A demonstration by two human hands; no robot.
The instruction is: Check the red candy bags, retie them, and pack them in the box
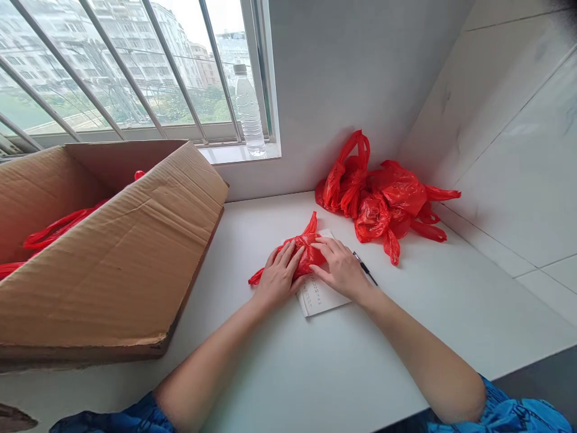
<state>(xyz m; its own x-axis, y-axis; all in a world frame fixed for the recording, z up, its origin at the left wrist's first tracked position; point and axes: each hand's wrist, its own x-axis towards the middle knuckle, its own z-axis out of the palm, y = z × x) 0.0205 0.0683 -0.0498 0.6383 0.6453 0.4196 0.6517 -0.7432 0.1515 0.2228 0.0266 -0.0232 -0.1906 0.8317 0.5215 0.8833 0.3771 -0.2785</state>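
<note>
A small red plastic bag (306, 251), crumpled around contents I cannot make out, lies on top of a notebook (317, 296). My left hand (280, 272) rests over the bag's left side, its fingers stretched out flat across the plastic. From the right, my right hand (340, 266) touches the bag with its fingertips, thumb and fingers apart. Handwritten marks show on the notebook's page below the bag, and part of the page is hidden by the bag and hands. Beside my right hand lies a black pen (365, 268).
A pile of red plastic bags (392, 201) sits against the wall at the back right. On the left stands a large open cardboard box (121, 264) with more red bags (58, 230) inside. A water bottle (249, 114) stands on the windowsill (225, 154). Everything surrounds a white tabletop (288, 367).
</note>
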